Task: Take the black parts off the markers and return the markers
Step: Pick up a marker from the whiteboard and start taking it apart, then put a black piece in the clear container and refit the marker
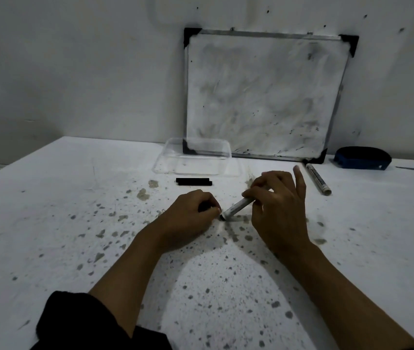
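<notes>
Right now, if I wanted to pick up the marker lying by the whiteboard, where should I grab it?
Probably around the middle of the marker, coming from above with fingers on its two long sides. It lies flat on the table, pointing away from you, with bare space on both sides. The barrel is round, so pinch across it, not along it.

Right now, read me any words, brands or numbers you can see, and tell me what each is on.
None can be read.
Marker lying on the table: dark print along its barrel, too blurred to read.
Marker in the right hand: faint marks, unreadable.
Whiteboard: only smudges, no writing.
</notes>
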